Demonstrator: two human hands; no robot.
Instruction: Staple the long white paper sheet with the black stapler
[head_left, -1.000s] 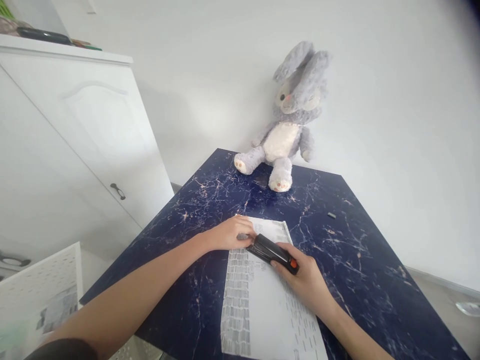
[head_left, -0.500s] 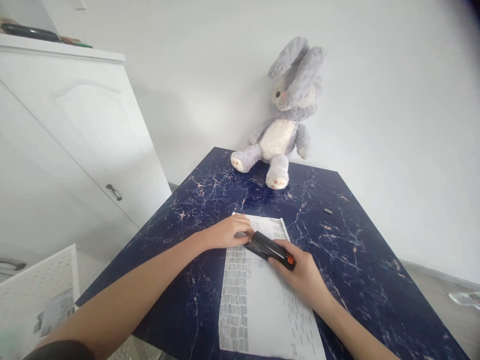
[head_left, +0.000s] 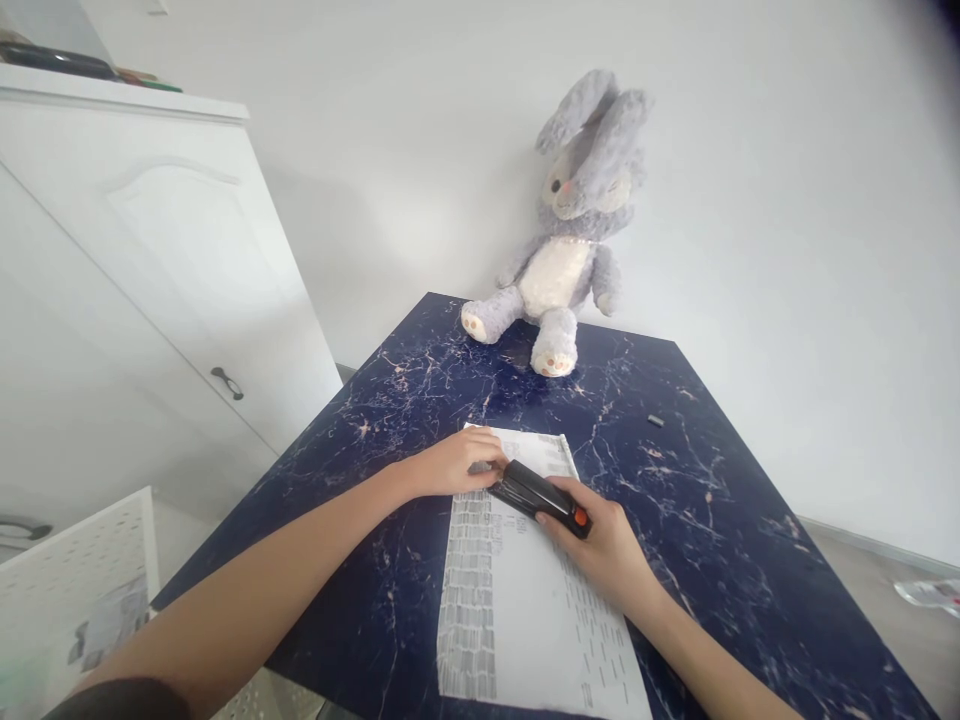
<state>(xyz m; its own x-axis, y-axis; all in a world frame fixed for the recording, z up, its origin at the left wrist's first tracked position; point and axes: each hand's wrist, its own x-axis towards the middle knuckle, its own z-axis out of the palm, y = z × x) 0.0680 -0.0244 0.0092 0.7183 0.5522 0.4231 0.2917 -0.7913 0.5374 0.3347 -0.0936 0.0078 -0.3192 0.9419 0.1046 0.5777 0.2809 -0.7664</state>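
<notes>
A black stapler [head_left: 534, 490] with an orange patch at its rear end lies slantwise above a printed paper sheet [head_left: 525, 620]. My right hand [head_left: 600, 535] is closed round the stapler's rear half, thumb on the near side. At its front end, my left hand [head_left: 465, 462] is curled with fingertips and thumb pinched against the stapler's nose, over the sheet's upper left part. What lies between those fingertips is partly hidden. Beyond my right hand, a small grey strip [head_left: 655, 421], looking like staples, rests on the table.
A dark blue marbled table [head_left: 360, 440] carries everything. At its far edge a grey plush rabbit [head_left: 559, 275] sits against the wall. A white cabinet [head_left: 165, 270] stands left, with a white perforated basket [head_left: 82, 560] below. Something clear and plastic [head_left: 930, 594] lies on the floor at right.
Both hands and the stapler keep their places on the sheet. The whole view has shifted very slightly.
</notes>
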